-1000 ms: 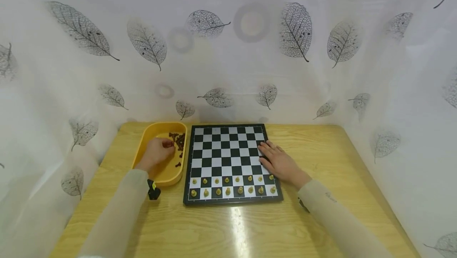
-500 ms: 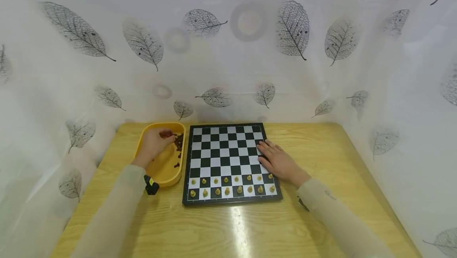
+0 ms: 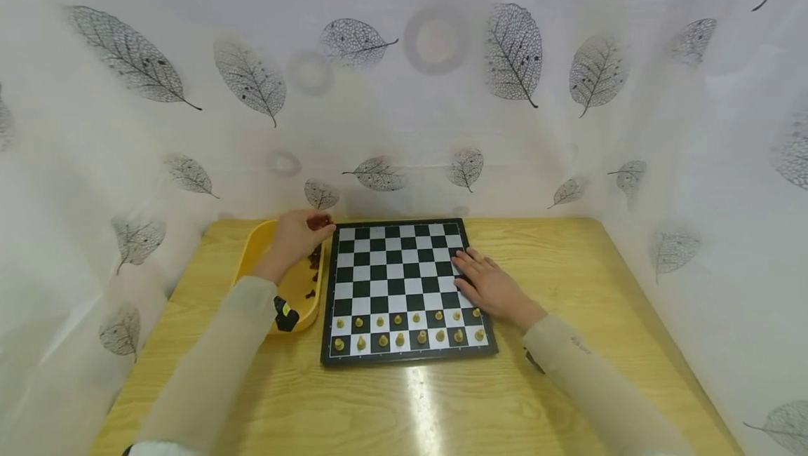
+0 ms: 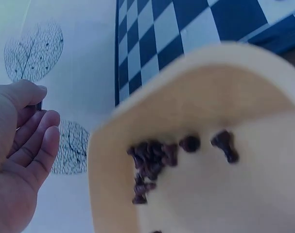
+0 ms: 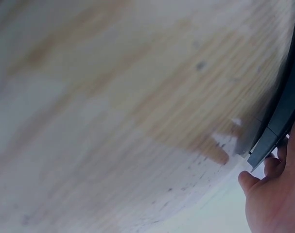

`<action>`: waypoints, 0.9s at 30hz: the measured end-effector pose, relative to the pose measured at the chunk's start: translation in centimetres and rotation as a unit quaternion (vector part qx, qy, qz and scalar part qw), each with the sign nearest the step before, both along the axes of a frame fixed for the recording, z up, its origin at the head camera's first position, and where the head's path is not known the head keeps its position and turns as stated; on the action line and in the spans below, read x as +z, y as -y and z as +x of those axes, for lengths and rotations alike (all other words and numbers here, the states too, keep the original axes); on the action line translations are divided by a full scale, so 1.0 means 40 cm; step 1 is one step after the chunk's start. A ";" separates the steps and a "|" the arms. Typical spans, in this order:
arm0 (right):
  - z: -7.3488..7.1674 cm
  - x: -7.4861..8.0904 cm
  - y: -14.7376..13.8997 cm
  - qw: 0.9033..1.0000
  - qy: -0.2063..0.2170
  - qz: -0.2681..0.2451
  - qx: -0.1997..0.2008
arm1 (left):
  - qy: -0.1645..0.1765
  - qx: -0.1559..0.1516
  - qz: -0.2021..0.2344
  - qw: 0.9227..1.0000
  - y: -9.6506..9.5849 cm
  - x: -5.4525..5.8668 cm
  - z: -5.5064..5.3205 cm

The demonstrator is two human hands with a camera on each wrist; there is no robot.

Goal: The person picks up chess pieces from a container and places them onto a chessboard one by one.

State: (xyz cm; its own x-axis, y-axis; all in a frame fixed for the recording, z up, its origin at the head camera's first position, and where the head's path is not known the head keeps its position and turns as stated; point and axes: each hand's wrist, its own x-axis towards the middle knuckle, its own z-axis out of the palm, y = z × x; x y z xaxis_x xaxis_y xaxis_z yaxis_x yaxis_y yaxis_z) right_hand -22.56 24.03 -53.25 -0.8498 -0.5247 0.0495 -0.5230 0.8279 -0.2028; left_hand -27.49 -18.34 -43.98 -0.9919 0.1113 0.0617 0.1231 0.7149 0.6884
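My left hand (image 3: 297, 237) is raised over the far right rim of the yellow bin (image 3: 249, 249), by the chessboard's far left corner. Thumb and fingers pinch a dark chess piece (image 4: 39, 105), mostly hidden by the fingers. Below, several dark brown chess pieces (image 4: 149, 158) lie heaped along the bin's wall. The chessboard (image 3: 394, 266) lies flat, with two rows of gold chess pieces (image 3: 400, 339) upright on its near side. My right hand (image 3: 495, 291) rests with straight fingers on the board's right edge.
Bin and board stand side by side on a wooden table (image 3: 353, 407). A leaf-printed curtain (image 3: 410, 112) hangs behind the table and along both sides.
My left hand has moved from inside the bin, away from me and to the right, up to the board's far left corner with a dark chess piece. The right hand has stayed still.
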 end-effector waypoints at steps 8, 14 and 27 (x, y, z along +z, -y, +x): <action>0.000 0.003 0.003 1.000 -0.004 -0.001 0.000 | -0.022 -0.021 0.005 1.000 -0.050 0.009 -0.018; -0.002 0.005 0.004 1.000 -0.003 -0.001 -0.002 | -0.037 -0.033 0.005 0.999 -0.088 0.004 -0.030; -0.006 0.001 0.003 1.000 -0.001 -0.001 0.001 | -0.014 -0.048 0.010 0.999 -0.182 -0.037 -0.076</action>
